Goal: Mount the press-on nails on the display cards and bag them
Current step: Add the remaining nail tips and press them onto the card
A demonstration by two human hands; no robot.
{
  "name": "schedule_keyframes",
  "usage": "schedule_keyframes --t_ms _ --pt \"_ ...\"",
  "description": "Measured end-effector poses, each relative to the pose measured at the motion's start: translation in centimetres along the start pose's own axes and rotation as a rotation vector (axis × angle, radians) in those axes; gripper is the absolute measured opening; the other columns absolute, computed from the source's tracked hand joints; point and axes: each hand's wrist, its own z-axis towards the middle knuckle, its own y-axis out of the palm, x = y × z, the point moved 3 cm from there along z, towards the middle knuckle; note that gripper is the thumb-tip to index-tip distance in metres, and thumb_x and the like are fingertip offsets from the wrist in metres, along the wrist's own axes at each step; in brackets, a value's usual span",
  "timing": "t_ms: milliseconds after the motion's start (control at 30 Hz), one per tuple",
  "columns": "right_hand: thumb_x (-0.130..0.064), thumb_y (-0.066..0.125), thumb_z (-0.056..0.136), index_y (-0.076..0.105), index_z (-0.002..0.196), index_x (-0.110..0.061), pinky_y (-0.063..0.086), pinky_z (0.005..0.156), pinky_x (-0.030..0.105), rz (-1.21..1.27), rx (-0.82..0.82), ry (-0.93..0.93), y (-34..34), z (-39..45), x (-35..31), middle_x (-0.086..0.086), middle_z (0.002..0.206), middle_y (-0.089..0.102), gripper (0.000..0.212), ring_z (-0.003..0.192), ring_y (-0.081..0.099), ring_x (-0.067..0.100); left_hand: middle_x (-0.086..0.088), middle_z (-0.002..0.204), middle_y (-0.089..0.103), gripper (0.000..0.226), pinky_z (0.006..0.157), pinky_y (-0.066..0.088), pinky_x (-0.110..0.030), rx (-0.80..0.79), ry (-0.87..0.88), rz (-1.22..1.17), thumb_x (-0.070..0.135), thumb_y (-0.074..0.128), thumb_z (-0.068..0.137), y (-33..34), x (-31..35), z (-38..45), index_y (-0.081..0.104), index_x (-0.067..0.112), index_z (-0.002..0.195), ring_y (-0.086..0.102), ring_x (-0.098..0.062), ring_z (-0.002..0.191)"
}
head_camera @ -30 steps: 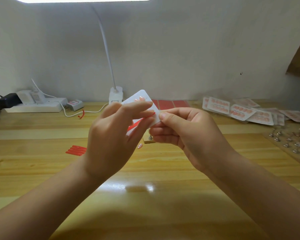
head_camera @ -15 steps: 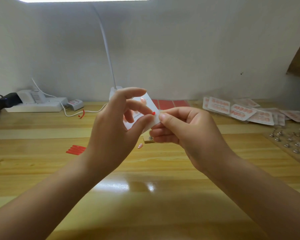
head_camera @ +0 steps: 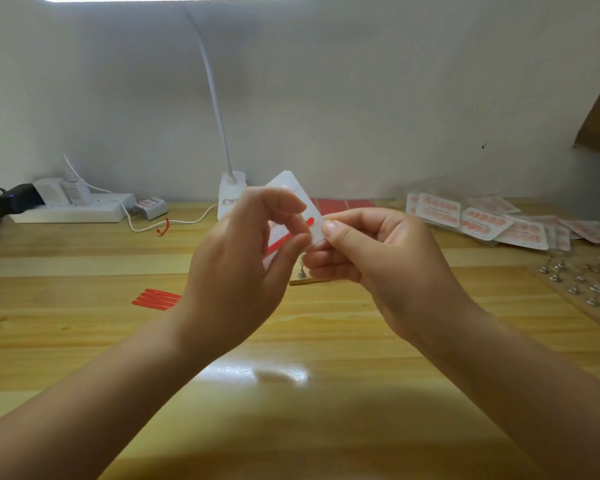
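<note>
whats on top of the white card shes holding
A red strip lies across the white card, which both the left hand and right hand hold. Their fingers cover most of the card, so anything else on it is hidden.

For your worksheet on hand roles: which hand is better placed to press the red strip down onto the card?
Left. The left hand has fingertips on the red strip, while the right hand pinches the card edge.

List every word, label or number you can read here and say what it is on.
None can be read.
Lamp base: small label strip, blurred.
Display card held by both hands: no legible print.
Finished cards at right: print too small.
</note>
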Motion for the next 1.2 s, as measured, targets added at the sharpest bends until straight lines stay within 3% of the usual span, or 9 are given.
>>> schedule_keyframes --t_ms 200,567,767,933,1000,1067,1200 --pt "-0.003 0.056 0.094 0.066 0.094 0.000 0.057 0.060 0.024 0.023 0.005 -0.012 -0.12 0.10 -0.34 0.010 0.070 0.072 0.010 0.066 0.072 0.021 0.019 0.100 0.063 0.032 0.060 0.034 -0.012 0.123 0.022 0.065 0.024 0.072 0.088 -0.53 0.41 -0.16 0.049 0.021 0.110 0.049 -0.008 0.062" --pt "-0.003 0.058 0.094 0.069 0.086 -0.003 0.060 0.061 0.028 -0.147 -0.004 -0.099 0.32 -0.22 0.06 0.014 0.069 0.071 0.013 0.065 0.072 0.022 0.018 0.086 0.063 0.035 0.057 0.035 -0.010 0.043 -0.059 0.009 0.011 0.071 0.085 -0.43 -0.40 0.15 0.046 0.023 0.106 0.047 -0.012 0.058" --pt "-0.008 0.061 0.092 0.071 0.086 -0.008 0.058 0.059 0.024 -0.195 -0.006 -0.153 0.07 -0.05 -0.43 0.009 0.068 0.072 0.012 0.064 0.072 0.019 0.025 0.083 0.049 0.018 0.058 0.035 -0.018 0.056 0.047 0.090 0.016 0.069 0.087 0.14 0.45 -0.60 0.055 0.016 0.099 0.045 0.004 0.064" --pt "-0.005 0.059 0.093 0.070 0.086 -0.006 0.058 0.058 0.024 -0.148 0.007 -0.126 -0.12 0.11 -0.37 0.008 0.067 0.072 0.014 0.063 0.072 0.020 0.010 0.084 0.058 0.036 0.053 0.038 -0.018 0.094 0.003 0.111 0.034 0.074 0.085 -0.36 0.16 -0.56 0.051 0.024 0.111 0.049 -0.006 0.060" --pt "-0.006 0.059 0.094 0.070 0.087 -0.006 0.058 0.058 0.025 -0.140 0.006 -0.114 -0.13 0.12 -0.27 0.010 0.068 0.073 0.013 0.064 0.072 0.020 0.004 0.097 0.067 0.038 0.053 0.038 -0.020 0.096 0.041 0.095 0.032 0.073 0.085 -0.34 0.09 -0.51 0.050 0.024 0.114 0.052 -0.011 0.061" --pt "-0.006 0.059 0.094 0.070 0.087 -0.005 0.058 0.059 0.026 -0.127 0.005 -0.104 -0.12 0.12 -0.23 0.011 0.069 0.073 0.013 0.064 0.072 0.021 0.004 0.105 0.070 0.038 0.057 0.041 -0.020 0.115 0.103 0.099 0.030 0.072 0.087 -0.19 0.16 -0.60 0.049 0.022 0.117 0.057 -0.012 0.066" --pt "-0.006 0.058 0.094 0.070 0.089 -0.002 0.059 0.059 0.027 -0.119 0.008 -0.090 -0.11 0.07 0.02 0.013 0.069 0.072 0.013 0.063 0.072 0.020 0.002 0.102 0.072 0.039 0.066 0.052 -0.028 0.147 0.144 0.082 0.028 0.073 0.087 -0.08 -0.01 -0.76 0.051 0.021 0.118 0.066 -0.011 0.084"
